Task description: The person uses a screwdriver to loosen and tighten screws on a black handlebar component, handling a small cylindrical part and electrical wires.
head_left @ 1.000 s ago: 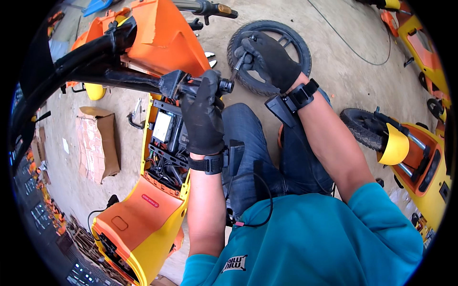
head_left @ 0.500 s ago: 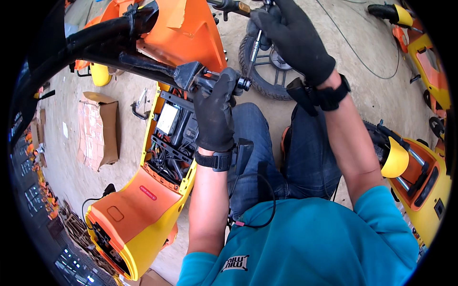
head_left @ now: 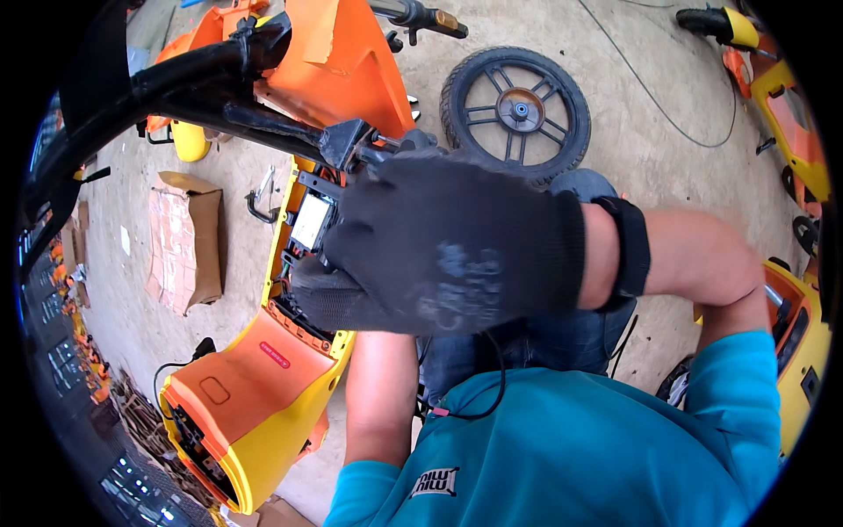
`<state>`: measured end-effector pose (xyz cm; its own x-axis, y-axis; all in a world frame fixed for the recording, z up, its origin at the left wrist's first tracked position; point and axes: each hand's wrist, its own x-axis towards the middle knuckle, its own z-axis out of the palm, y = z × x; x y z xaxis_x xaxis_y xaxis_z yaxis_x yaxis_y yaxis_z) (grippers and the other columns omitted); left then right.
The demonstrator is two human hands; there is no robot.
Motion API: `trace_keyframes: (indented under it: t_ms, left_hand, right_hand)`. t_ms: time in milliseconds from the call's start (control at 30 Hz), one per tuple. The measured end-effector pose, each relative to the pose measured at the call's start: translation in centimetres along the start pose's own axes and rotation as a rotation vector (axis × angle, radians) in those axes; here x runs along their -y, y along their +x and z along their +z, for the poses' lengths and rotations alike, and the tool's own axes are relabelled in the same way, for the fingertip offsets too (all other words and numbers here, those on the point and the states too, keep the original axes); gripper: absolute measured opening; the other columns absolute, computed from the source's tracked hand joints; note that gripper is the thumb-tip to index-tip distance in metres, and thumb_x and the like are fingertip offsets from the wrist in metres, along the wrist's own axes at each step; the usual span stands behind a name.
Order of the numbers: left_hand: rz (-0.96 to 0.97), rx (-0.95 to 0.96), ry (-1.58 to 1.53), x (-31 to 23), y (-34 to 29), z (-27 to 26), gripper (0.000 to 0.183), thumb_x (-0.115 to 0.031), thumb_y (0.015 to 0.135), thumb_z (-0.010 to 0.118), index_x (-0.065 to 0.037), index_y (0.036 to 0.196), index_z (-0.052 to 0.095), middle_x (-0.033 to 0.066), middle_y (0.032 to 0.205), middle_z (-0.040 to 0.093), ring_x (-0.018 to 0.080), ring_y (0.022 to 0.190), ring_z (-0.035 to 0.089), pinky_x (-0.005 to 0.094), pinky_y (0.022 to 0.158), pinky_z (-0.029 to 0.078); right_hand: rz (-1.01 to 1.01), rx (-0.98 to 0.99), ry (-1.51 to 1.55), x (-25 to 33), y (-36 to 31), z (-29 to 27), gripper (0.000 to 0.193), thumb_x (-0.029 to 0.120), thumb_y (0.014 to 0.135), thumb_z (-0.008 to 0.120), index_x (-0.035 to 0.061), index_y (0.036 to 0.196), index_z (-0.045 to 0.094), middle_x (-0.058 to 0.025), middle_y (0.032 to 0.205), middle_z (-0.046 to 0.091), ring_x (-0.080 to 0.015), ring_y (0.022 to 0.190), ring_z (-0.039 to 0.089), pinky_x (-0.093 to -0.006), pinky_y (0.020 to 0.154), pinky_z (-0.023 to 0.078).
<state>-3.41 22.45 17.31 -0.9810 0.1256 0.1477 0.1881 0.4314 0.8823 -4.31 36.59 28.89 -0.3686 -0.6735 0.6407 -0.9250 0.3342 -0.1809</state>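
Note:
My right hand (head_left: pixel 439 237), in a black glove, reaches across in front of me with its fingers curled. The socket wrench it gripped a moment earlier is hidden behind the glove. Only a small part of my left hand (head_left: pixel 418 139), gloved too, shows beyond it, beside the end of a black metal bracket (head_left: pixel 347 140) on the frame tube. Its fingers are covered, so their grip is not visible. Below the hands lies a yellow and orange scooter body (head_left: pixel 237 369), its bay of wiring partly covered by the right glove.
A spoked black wheel (head_left: pixel 518 110) lies on the concrete floor ahead. An orange panel (head_left: pixel 347 75) and a handlebar grip (head_left: pixel 430 18) stand at the far left. A cardboard box (head_left: pixel 184 241) and hand tools (head_left: pixel 262 198) are on the left. Another yellow scooter body (head_left: pixel 795 351) is at right.
My right hand has swung from the far side, over the wheel, toward me and left, now covering the left hand. The wheel has come into full view.

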Motion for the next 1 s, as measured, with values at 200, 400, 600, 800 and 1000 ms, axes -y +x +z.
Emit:
trace_keyframes:
  t_ms: [200,400,600,800,1000]
  left_hand:
    - [0.005,-0.005,-0.288,0.4,0.3,1.1,0.025,-0.013,0.101,0.049,-0.002,0.116,0.065,0.0091,0.095,0.068,0.0110,0.074,0.063,0.0231,0.057,0.048]
    - [-0.135,0.034,-0.360,-0.8,0.8,1.1,0.027,-0.020,0.101,0.050,0.000,0.109,0.066,0.0076,0.087,0.067,0.0113,0.072,0.062,0.0238,0.058,0.047]
    - [-0.343,-0.010,-0.646,-1.0,1.2,1.2,0.029,-0.024,0.101,0.051,0.001,0.107,0.065,0.0073,0.090,0.066,0.0128,0.078,0.062,0.0240,0.068,0.049]
    - [-0.248,0.034,-0.583,0.1,1.0,1.1,0.029,-0.019,0.101,0.046,0.003,0.113,0.063,0.0094,0.094,0.067,0.0158,0.083,0.065,0.0278,0.069,0.053]
    - [-0.024,0.054,-0.297,0.1,0.8,1.2,0.028,-0.017,0.103,0.045,0.002,0.114,0.062,0.0076,0.093,0.066,0.0137,0.079,0.064,0.0268,0.067,0.053]
  right_hand:
    - [0.695,-0.488,0.262,-5.1,-5.9,-2.4,0.031,0.020,0.099,0.049,0.0023,0.124,0.051,-0.0059,0.093,0.065,-0.0109,0.075,0.062,-0.0255,0.065,0.052]
    - [1.178,-0.834,0.897,-7.7,-15.0,4.2,0.021,0.018,0.098,0.051,-0.0007,0.104,0.060,-0.0087,0.078,0.063,-0.0121,0.066,0.059,-0.0258,0.062,0.052]
    - [1.277,-0.707,1.017,-7.6,-16.5,7.5,0.020,0.009,0.096,0.050,-0.0052,0.094,0.064,-0.0060,0.070,0.058,-0.0102,0.060,0.054,-0.0264,0.059,0.050]
    - [1.180,-0.617,1.154,-7.1,-16.5,8.3,0.017,0.001,0.092,0.051,-0.0068,0.105,0.060,-0.0018,0.074,0.054,-0.0076,0.066,0.050,-0.0253,0.063,0.049]
    - [1.585,-1.065,1.681,-6.6,-15.0,8.7,0.019,0.012,0.098,0.049,-0.0028,0.093,0.059,-0.0032,0.071,0.052,-0.0130,0.060,0.050,-0.0298,0.062,0.053]
